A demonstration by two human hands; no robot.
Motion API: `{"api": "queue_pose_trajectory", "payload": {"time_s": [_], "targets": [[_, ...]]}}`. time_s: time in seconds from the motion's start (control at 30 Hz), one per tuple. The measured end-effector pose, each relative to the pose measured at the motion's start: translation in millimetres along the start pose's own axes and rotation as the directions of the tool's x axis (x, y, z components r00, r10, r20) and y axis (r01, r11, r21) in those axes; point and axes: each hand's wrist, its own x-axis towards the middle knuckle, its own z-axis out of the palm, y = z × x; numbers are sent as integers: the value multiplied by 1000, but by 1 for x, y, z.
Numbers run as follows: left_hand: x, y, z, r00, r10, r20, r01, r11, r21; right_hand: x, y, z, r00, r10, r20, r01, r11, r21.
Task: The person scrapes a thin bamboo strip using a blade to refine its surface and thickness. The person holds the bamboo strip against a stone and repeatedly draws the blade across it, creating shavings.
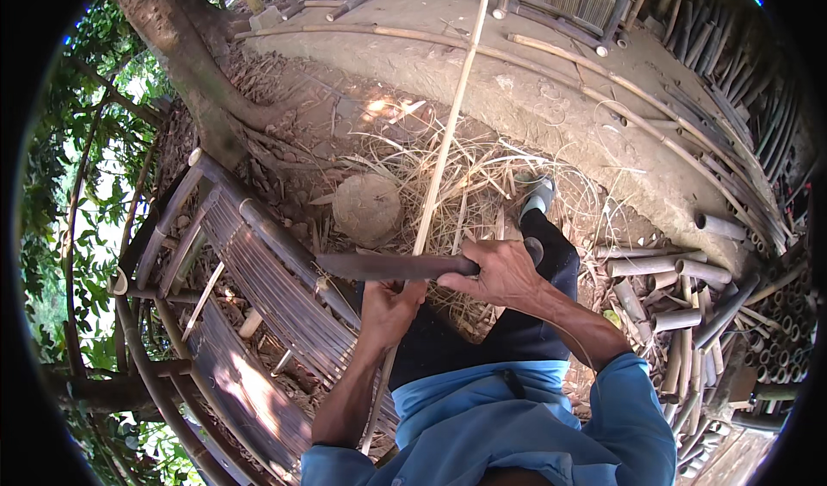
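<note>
A bamboo strip [445,146], long and pale, is held at a slant over the lap, its upper length being extended past the top edge of the view and its lower part continued below the left hand [389,312], by which it is gripped with curled fingers. The knife [388,267] is grasped by its dark handle in the right hand [500,275], with the broad blade pointed leftward and laid across the strip just above the left hand; whether the strip is being bitten into by the edge cannot be told. Beyond the hands, a round stump [368,209] is set on the ground, and the earth beside it is covered with loose shavings [495,171]. To the left, a slatted bamboo bench [276,262] is placed near a tree trunk [185,64]; to the right, cut bamboo sections [676,320] are heaped.
</note>
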Motion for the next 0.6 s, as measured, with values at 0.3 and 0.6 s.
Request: {"api": "queue_pose_trajectory", "payload": {"time_s": [0.3,0.6], "targets": [[-53,21,-10,975,-219,-49,223,967,123,51,101,-65,877,472,-91,-467,881,69],[-39,-6,-10,982,125,-139,-53,898,437,16,39,-32,990,-137,-20,131,977,-169]]}}
